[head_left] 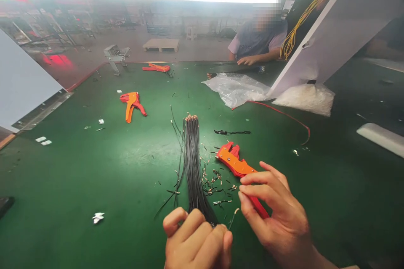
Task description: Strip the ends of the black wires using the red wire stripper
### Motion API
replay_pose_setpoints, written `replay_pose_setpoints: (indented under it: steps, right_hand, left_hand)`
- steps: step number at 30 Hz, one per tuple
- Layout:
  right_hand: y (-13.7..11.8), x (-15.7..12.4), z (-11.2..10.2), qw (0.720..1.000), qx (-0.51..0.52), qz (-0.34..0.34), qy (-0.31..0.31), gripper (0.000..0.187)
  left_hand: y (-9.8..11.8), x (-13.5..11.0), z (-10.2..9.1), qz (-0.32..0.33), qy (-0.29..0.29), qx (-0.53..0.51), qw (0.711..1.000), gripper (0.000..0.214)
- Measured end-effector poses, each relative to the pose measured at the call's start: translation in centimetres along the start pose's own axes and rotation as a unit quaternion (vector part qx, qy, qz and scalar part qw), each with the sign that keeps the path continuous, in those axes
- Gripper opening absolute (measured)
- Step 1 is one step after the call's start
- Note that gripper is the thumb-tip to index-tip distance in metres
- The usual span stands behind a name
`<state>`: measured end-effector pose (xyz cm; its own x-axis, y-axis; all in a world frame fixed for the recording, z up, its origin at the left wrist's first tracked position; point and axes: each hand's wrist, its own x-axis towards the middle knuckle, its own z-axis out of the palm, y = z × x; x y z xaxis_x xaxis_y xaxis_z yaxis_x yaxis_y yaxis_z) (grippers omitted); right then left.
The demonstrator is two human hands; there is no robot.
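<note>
My left hand [198,239] is closed at the lower middle, shut on a thin black wire [233,219] whose bare copper end sticks out to the right. Under and beyond that hand runs a thick bundle of black wires [192,155], copper tips at its far end; whether the hand also grips the bundle is hidden. My right hand [274,206] hovers with fingers apart and bent, thumb near the fingertips, nothing visible in it. Behind its fingers lies an orange and red wire stripper [235,162]. Cut wire scraps [216,178] are scattered between bundle and stripper.
Further orange-red strippers [132,104] lie at the left and far edge of the green table [126,185]. Clear plastic bags [240,88] rest beside a slanted white panel [328,46]. Across the table sits a person [259,46], one hand on the surface. A metal fixture [116,56] stands far left.
</note>
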<state>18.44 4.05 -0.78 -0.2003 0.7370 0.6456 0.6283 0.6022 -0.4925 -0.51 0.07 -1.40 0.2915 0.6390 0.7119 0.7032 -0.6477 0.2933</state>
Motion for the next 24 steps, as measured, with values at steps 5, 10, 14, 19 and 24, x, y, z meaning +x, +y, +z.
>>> replay_pose_setpoints:
  steps: [5, 10, 14, 19, 24]
  right_hand:
    - [-0.8, -0.3, -0.1, 0.998, 0.033, 0.006, -0.054, 0.038]
    - [-1.1, -0.5, -0.1, 0.984, 0.101, -0.082, -0.125, 0.025]
    - [-1.2, -0.6, 0.5, 0.984, 0.108, -0.074, -0.123, 0.020]
    - [-1.3, -0.2, 0.1, 0.989, 0.074, -0.058, -0.115, 0.020]
    - [0.0, 0.4, -0.7, 0.996, -0.026, -0.031, -0.085, 0.017]
  left_hand:
    - [0.0, -0.1, 0.7, -0.043, 0.030, -0.003, 0.999, 0.023]
    - [0.1, -0.4, 0.9, -0.046, 0.018, 0.005, 0.999, 0.031]
    - [0.2, -0.3, 0.7, -0.091, -0.009, -0.015, 0.996, 0.039]
    - [0.3, 0.5, -0.2, -0.163, -0.008, -0.081, 0.983, 0.036]
    - [-0.3, 1.2, -1.1, -0.159, 0.012, -0.116, 0.980, 0.021]
